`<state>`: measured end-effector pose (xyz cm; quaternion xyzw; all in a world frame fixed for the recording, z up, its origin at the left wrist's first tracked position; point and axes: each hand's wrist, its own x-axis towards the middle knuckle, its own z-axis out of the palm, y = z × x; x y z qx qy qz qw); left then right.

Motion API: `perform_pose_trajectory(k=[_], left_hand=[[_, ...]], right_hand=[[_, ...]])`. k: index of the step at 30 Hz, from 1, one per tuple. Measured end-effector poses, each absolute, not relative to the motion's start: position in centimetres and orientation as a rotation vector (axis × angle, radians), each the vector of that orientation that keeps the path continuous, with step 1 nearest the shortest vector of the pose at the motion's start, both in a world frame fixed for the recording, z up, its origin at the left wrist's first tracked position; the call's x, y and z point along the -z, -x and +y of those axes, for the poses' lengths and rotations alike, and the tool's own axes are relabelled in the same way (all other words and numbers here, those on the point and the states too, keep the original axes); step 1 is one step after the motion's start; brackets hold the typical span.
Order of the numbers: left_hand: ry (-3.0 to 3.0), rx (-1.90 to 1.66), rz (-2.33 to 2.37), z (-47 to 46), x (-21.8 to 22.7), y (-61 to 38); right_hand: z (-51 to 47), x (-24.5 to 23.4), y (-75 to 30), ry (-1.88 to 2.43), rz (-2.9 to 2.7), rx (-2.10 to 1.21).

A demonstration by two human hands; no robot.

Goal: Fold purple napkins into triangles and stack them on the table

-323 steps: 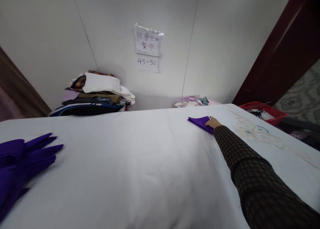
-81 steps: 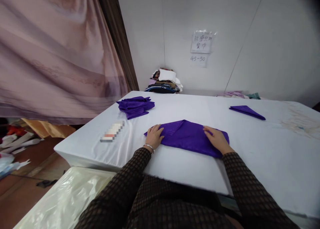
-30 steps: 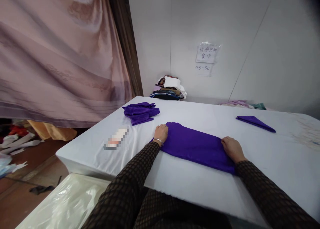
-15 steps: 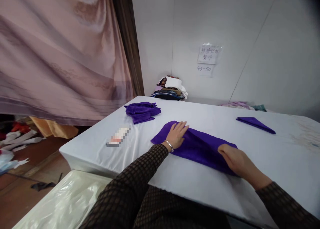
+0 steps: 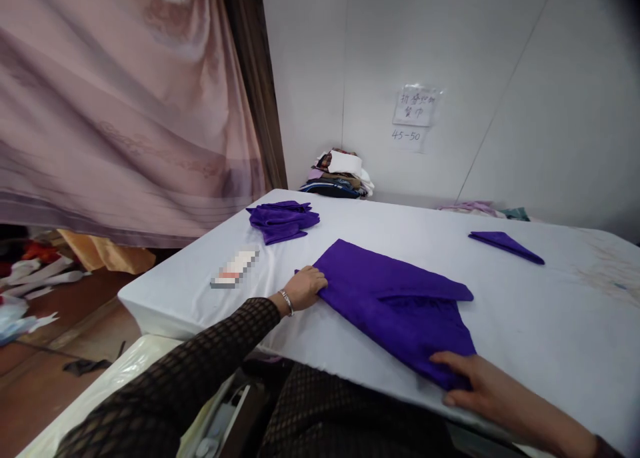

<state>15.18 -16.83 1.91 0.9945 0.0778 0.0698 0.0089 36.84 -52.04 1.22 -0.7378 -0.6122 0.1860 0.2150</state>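
Two hands (image 5: 301,289), one large purple cloth (image 5: 380,281), one folded purple cloth (image 5: 506,246), one purple cloth heap (image 5: 283,221), one bracelet (image 5: 287,303), one table (image 5: 425,238).

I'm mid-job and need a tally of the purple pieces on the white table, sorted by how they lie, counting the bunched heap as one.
Partly folded cloth, touched by left hand and right hand: 1
Narrow folded piece: 1
Bunched heap: 1 (pieces inside can't be counted)
Total: 3

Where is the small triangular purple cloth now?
In the head view, the triangular purple cloth lies right of centre on the white table, beyond the right hand.
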Motion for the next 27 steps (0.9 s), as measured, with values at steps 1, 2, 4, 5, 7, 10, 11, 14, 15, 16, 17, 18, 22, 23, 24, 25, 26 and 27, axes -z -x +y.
perform_pose_trajectory(k=[1,2,4,5,7,10,11,14,15,16,17,18,22,23,24,25,26,27], left_hand=[[-3.112,-0.176,0.307,-16.9,-2.5,-15.6],[-3.123,-0.155,0.377,-16.8,-3.3,-16.3],[-3.137,-0.195,0.611,-16.2,-6.2,-18.8],[-3.137,-0.25,0.672,-15.8,-8.3,-20.3],[-3.125,-0.413,0.805,-14.7,-13.6,-23.3],[-3.083,-0.788,0.963,-13.7,-22.9,-26.1],[-3.041,-1.067,1.036,-13.6,-25.8,-26.3],[-2.965,-1.697,0.954,-14.3,-31.7,-24.9],[-2.955,-1.808,0.892,-14.6,-32.4,-24.0],[-2.969,-1.863,0.833,-14.8,-32.4,-23.2],[-3.01,-1.863,0.778,-15.0,-31.7,-22.5],[-3.082,-1.804,0.727,-15.1,-30.5,-21.8],[-3.426,-1.384,0.373,-15.2,-21.6,-20.4],[-3.487,-1.235,0.27,-15.3,-19.0,-20.1],[-3.526,-1.081,0.174,-15.4,-16.4,-19.9],[-3.538,-0.947,0.108,-15.6,-13.8,-19.6],[-3.527,-0.848,0.082,-15.9,-11.5,-19.3],[-3.506,-0.767,0.085,-16.1,-9.3,-18.9]], right_hand=[[-51.0,-1.9,-38.2,2.045,-1.749,-0.652],[-49.7,-3.0,-39.7,2.059,-1.782,-0.734],[-46.3,-6.5,-43.2,2.138,-1.875,-0.688],[-44.5,-9.0,-44.9,2.238,-1.868,-0.523],[-41.6,-14.9,-48.0,2.473,-1.587,0.055],[-40.2,-24.2,-49.7,2.427,-1.163,0.725],[-40.6,-26.6,-49.4,2.262,-1.105,0.939],[-43.3,-30.5,-47.1,2.022,-1.079,1.24],[-44.3,-30.5,-46.4,2.02,-1.094,1.264],[-45.2,-30.1,-45.8,2.036,-1.117,1.265],[-46.0,-29.1,-45.5,2.051,-1.148,1.25],[-46.7,-27.8,-45.4,2.063,-1.196,1.217],[-47.8,-20.2,-46.3,2.108,-1.485,0.919],[-47.8,-18.0,-46.5,2.126,-1.547,0.82],[-47.7,-15.8,-46.6,2.151,-1.592,0.738],[-47.5,-13.5,-46.5,2.17,-1.651,0.641],[-47.2,-11.4,-46.4,2.208,-1.693,0.533],[-47.0,-9.3,-46.1,2.254,-1.72,0.43]])
